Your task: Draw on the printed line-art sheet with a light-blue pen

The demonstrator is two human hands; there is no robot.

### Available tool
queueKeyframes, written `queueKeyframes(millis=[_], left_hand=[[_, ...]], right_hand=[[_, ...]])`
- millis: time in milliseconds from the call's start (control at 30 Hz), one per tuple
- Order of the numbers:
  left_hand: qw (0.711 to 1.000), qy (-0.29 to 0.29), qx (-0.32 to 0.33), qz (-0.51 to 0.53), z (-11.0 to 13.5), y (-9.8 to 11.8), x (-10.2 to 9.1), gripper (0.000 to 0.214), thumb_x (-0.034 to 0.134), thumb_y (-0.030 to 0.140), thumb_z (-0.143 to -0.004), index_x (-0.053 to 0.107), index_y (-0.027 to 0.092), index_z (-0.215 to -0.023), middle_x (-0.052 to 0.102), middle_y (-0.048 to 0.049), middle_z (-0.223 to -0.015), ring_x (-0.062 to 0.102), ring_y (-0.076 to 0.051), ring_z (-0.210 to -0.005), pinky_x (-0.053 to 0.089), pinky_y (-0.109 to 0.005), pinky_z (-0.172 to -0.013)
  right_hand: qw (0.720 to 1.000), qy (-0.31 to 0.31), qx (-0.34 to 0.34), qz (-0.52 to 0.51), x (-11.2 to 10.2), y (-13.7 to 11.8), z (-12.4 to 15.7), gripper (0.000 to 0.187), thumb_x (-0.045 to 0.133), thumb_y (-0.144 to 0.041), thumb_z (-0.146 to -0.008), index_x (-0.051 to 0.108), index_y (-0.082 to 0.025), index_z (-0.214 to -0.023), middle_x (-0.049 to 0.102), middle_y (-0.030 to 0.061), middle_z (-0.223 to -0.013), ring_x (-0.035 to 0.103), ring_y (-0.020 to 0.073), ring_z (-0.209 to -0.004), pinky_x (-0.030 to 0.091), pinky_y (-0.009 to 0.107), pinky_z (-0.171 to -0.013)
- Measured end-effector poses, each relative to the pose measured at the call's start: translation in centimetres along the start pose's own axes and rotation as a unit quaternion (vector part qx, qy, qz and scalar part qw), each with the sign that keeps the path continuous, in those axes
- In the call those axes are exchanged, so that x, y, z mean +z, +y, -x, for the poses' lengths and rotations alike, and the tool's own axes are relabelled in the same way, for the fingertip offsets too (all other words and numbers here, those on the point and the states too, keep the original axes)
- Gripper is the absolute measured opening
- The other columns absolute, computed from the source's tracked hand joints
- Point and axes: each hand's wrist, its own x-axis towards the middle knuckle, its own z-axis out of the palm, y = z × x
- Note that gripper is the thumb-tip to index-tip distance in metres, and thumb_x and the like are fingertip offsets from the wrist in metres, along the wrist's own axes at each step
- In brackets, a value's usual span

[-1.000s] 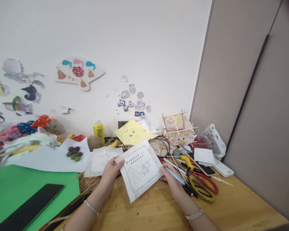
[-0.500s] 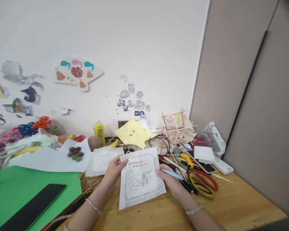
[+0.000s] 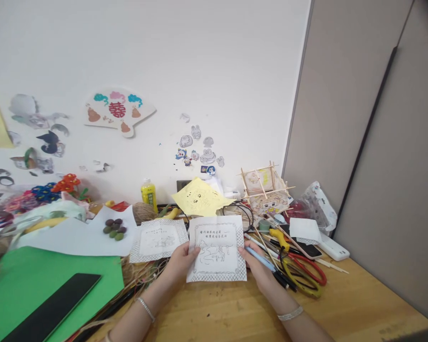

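Observation:
Between my hands is a white sheet of paper (image 3: 217, 251) with a line drawing, written characters and a cross-hatched border. My left hand (image 3: 183, 263) pinches its left edge, thumb on the front. My right hand (image 3: 258, 268) grips the right edge, and a light blue pen (image 3: 259, 259) lies across that same hand. How the fingers hold the pen is partly hidden. Just left of the held sheet, a second drawn sheet (image 3: 146, 247) with a similar patterned border lies on the pile. Behind stands a yellow paper (image 3: 199, 197) with a face drawn on it.
Scissors with red and yellow handles (image 3: 308, 280), pens and sticks crowd the right side of the wooden table (image 3: 364, 304). At left lie a green sheet (image 3: 92, 266) and a black flat case (image 3: 57, 306). A stick frame (image 3: 266, 190) and a yellow bottle (image 3: 149, 194) stand against the wall.
The held paper has turned from tilted to nearly straight, its lower edge rising. My left hand has slid down to the paper's left side and moved right.

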Motion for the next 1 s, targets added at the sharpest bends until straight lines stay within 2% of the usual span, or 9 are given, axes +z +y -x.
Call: queueKeyframes(millis=[100, 300, 533, 767, 900, 1000], left_hand=[[1.000, -0.002, 0.014, 0.021, -0.1, 0.5, -0.1, 0.043, 0.073, 0.048, -0.057, 0.061, 0.013, -0.078, 0.069, -0.0063, -0.074, 0.063, -0.024, -0.072, 0.049, -0.034, -0.067], [0.999, -0.023, -0.001, 0.042, 0.0, 0.2, -0.1, 0.044, 0.073, 0.049, -0.059, 0.060, 0.013, -0.081, 0.069, -0.0063, -0.074, 0.063, -0.024, -0.071, 0.050, -0.034, -0.067], [0.998, -0.038, -0.017, 0.036, 0.0, 0.0, -0.3, 0.041, 0.072, 0.045, -0.063, 0.062, 0.013, -0.086, 0.070, -0.0081, -0.075, 0.064, -0.024, -0.071, 0.050, -0.031, -0.061], [0.996, -0.064, -0.030, 0.052, 0.3, 0.3, -0.2, 0.042, 0.074, 0.041, -0.062, 0.062, 0.010, -0.088, 0.070, -0.0116, -0.081, 0.065, -0.025, -0.075, 0.051, -0.034, -0.068], [0.998, -0.038, -0.011, 0.052, 0.1, 0.0, 0.2, 0.045, 0.072, 0.045, -0.062, 0.061, 0.011, -0.090, 0.070, -0.0104, -0.080, 0.064, -0.026, -0.076, 0.050, -0.036, -0.070], [1.000, -0.014, 0.027, -0.007, -0.3, -0.2, 0.0, 0.040, 0.069, 0.045, -0.064, 0.063, 0.013, -0.087, 0.069, -0.0083, -0.079, 0.063, -0.026, -0.078, 0.049, -0.035, -0.072]], right_hand=[[1.000, 0.005, 0.004, 0.003, 0.2, -0.2, 0.1, 0.030, 0.069, -0.045, -0.064, 0.058, -0.018, -0.068, 0.062, 0.0003, -0.064, 0.056, 0.0195, -0.065, 0.043, 0.029, -0.061], [0.999, 0.030, 0.006, 0.016, 0.1, 0.2, -0.1, 0.034, 0.067, -0.051, -0.063, 0.059, -0.018, -0.069, 0.063, 0.0013, -0.065, 0.057, 0.0204, -0.065, 0.043, 0.029, -0.059], [0.999, 0.034, -0.002, 0.028, -0.1, 0.1, -0.3, 0.031, 0.063, -0.048, -0.068, 0.057, -0.018, -0.069, 0.061, 0.0010, -0.064, 0.054, 0.0189, -0.063, 0.040, 0.028, -0.057], [0.999, 0.026, 0.003, 0.020, 0.1, -0.4, -0.1, 0.030, 0.062, -0.047, -0.071, 0.055, -0.018, -0.070, 0.059, 0.0001, -0.063, 0.052, 0.0175, -0.060, 0.038, 0.026, -0.055], [0.995, 0.029, -0.034, 0.090, -0.1, 0.0, -0.1, 0.033, 0.055, -0.050, -0.076, 0.058, -0.018, -0.073, 0.061, 0.0021, -0.069, 0.055, 0.0209, -0.069, 0.042, 0.030, -0.063], [0.980, 0.034, -0.116, 0.160, -0.3, -1.0, -0.3, 0.033, 0.050, -0.050, -0.080, 0.064, -0.020, -0.084, 0.063, 0.0057, -0.086, 0.056, 0.0243, -0.085, 0.042, 0.034, -0.079]])
